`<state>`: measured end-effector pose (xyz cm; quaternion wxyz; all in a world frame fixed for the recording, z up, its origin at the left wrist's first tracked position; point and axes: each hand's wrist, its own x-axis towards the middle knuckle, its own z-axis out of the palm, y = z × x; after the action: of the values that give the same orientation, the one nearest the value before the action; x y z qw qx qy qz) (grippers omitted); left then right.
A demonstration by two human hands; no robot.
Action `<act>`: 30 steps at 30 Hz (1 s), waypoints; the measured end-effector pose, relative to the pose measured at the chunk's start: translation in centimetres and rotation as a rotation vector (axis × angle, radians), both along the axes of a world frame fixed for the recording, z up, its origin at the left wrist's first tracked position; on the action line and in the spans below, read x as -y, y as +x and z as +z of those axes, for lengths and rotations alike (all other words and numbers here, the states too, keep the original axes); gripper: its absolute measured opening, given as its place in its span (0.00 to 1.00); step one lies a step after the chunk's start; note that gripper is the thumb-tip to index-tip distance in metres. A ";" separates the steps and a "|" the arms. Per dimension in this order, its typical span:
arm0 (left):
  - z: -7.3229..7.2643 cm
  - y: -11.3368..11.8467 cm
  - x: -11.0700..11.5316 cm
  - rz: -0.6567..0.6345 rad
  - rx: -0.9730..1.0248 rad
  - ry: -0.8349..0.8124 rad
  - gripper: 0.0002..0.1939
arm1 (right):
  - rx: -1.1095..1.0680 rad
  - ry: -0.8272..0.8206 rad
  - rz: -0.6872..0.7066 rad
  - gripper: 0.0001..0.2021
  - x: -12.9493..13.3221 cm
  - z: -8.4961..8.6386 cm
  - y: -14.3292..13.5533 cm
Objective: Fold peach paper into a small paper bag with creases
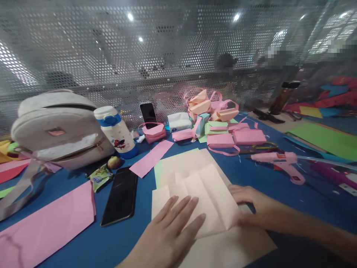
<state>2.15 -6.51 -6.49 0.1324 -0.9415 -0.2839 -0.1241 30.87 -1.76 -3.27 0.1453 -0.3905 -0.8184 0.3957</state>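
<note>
A creased peach sheet (pixel 209 199) lies over other peach paper (pixel 192 162) at the centre of the blue table, a green sheet (pixel 158 174) showing at the left edge. Flat on the creased sheet's left part rests my left hand (pixel 175 227), fingers spread. At the sheet's right edge, my right hand (pixel 248 204) grips the raised, folded side between thumb and fingers; some fingertips are hidden behind the paper.
A black phone (pixel 119 197), pink sheets (pixel 47 227), a bottle (pixel 117 132) and a bag (pixel 61 130) are on the left. Small paper bags (pixel 220 140) stand behind the peach paper. A pink glue gun (pixel 287 160) lies right, near green sheets (pixel 326 137).
</note>
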 end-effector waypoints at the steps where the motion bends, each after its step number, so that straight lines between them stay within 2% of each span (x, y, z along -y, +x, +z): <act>1: -0.1 0.0 0.0 -0.012 -0.006 -0.014 0.24 | -0.007 -0.029 -0.018 0.22 0.3 -0.1 -0.3; 4: 0.0 -0.2 0.2 -0.025 0.003 -0.049 0.27 | 0.082 -0.058 -0.135 0.20 1.0 -1.1 -1.0; 6: 0.3 -0.7 0.6 0.033 0.056 -0.052 0.31 | 0.138 -0.046 -0.201 0.17 1.0 -1.8 -1.0; 9: 0.7 -2.3 1.0 0.288 0.336 -0.056 0.41 | 0.059 -0.035 -0.225 0.17 0.3 -2.2 -0.3; 11: 0.9 -3.5 1.1 0.441 0.584 -0.125 0.46 | -0.081 -0.015 -0.141 0.20 -0.3 -2.0 0.4; 12: 0.9 -4.1 1.1 0.468 0.656 -0.197 0.46 | -0.159 0.000 -0.070 0.22 -0.6 -1.9 0.7; 14: 0.8 -4.6 1.0 0.411 0.646 -0.355 0.41 | -0.290 0.033 0.075 0.26 -1.1 -1.7 1.1; 16: 0.4 -4.6 0.8 0.269 0.453 -0.413 0.32 | -0.356 0.056 0.142 0.27 -1.4 -1.8 1.4; 19: -0.2 -4.0 0.4 0.057 0.147 -0.246 0.22 | -0.308 0.041 0.148 0.24 -1.5 -2.0 1.6; 21: -0.5 -3.7 0.2 -0.013 0.086 -0.147 0.20 | -0.244 0.003 0.146 0.23 -1.4 -2.1 1.9; 24: -0.1 -3.5 0.0 -0.018 0.163 -0.161 0.19 | -0.115 -0.061 0.020 0.19 -1.0 -1.9 2.2; 27: 1.2 -3.2 0.1 -0.032 0.247 -0.295 0.21 | -0.022 -0.115 -0.144 0.15 -0.7 -1.7 1.9; 30: 2.1 -2.5 0.5 0.077 0.366 -0.431 0.19 | -0.045 -0.171 -0.246 0.15 -0.8 -1.8 1.3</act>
<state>-0.38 -6.98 -4.42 -0.1194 -0.8984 -0.3585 -0.2237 32.15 -0.99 -5.07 0.1771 -0.4899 -0.7243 0.4517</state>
